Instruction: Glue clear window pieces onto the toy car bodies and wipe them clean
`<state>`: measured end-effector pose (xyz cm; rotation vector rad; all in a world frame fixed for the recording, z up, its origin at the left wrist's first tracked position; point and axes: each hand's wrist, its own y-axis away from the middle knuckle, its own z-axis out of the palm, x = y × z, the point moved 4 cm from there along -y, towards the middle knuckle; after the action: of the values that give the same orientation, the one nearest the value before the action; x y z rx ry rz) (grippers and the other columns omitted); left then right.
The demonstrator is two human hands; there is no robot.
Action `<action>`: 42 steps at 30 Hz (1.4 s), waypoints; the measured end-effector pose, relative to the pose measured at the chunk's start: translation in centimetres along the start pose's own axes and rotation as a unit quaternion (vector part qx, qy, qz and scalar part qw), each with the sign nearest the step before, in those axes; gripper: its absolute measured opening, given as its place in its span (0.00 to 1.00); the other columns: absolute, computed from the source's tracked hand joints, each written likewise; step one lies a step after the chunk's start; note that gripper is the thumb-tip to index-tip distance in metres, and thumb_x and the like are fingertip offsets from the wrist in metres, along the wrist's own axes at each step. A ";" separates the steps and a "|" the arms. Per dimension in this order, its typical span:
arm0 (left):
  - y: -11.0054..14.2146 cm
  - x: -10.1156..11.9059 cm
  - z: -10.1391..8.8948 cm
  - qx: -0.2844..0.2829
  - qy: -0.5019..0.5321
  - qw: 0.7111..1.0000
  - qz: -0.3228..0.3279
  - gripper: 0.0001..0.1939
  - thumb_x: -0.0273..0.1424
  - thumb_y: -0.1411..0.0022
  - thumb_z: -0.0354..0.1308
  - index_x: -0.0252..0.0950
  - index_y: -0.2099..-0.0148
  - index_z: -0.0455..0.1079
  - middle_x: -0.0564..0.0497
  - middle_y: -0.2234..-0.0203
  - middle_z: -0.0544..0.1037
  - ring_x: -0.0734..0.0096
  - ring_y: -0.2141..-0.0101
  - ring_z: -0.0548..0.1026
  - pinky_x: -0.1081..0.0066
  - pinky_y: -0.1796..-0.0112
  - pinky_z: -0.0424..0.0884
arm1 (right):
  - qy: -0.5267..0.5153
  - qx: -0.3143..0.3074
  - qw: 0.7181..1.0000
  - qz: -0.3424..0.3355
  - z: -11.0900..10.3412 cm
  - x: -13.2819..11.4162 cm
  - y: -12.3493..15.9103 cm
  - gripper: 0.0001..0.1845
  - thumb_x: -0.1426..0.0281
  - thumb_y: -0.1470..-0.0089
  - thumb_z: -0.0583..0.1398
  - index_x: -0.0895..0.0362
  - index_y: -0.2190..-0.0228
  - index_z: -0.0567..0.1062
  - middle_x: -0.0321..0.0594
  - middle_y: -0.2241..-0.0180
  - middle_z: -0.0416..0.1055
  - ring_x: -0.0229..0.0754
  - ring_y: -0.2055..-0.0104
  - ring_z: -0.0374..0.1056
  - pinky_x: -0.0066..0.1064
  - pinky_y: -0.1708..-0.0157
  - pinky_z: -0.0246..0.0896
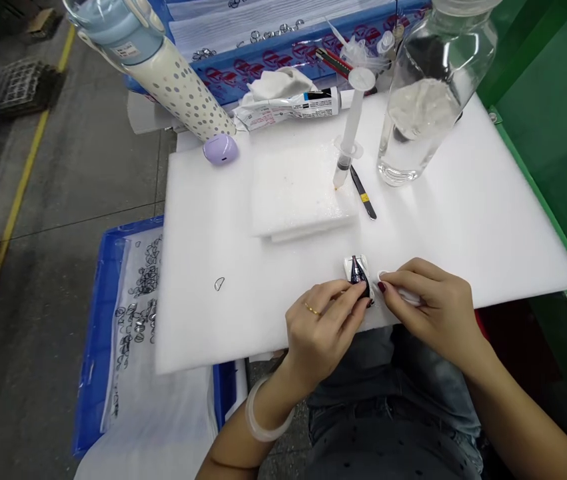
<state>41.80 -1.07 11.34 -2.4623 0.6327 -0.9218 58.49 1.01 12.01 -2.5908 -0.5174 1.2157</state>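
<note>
Near the front edge of the white foam sheet (463, 220), my left hand (320, 330) pinches a small dark and white part (357, 270) with its fingertips. My right hand (430, 307) lies just to the right, fingers curled, thumb and forefinger pressed on a thin white strip (403, 293) next to the part. A single small metal ring (219, 285) rests on the foam to the left. A syringe (350, 130) stands tip-down on a smaller foam pad (298, 193), with tweezers (364, 195) lying beside it.
A clear glass bottle (426, 93), a dotted drinking bottle (163, 63), a lilac case (220, 149) and a glue tube (293, 107) stand at the back. A blue tray (96, 333) with bagged metal rings sits low on the left. A green frame (553, 133) borders the right.
</note>
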 end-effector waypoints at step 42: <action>-0.4 -1.5 -0.3 -0.023 0.089 0.982 -0.163 0.11 0.27 0.37 0.64 0.40 0.52 0.77 0.47 0.51 0.80 0.61 0.52 0.79 0.59 0.51 0.79 | 0.050 -0.023 0.998 0.004 0.7 -0.1 -0.1 0.04 0.70 0.42 0.64 0.59 0.65 0.79 0.36 0.71 0.73 0.33 0.73 0.70 0.25 0.76 0.64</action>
<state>40.69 0.02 11.02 -2.5919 0.3118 -1.2743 57.90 1.10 11.71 -2.6793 -0.5212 1.0809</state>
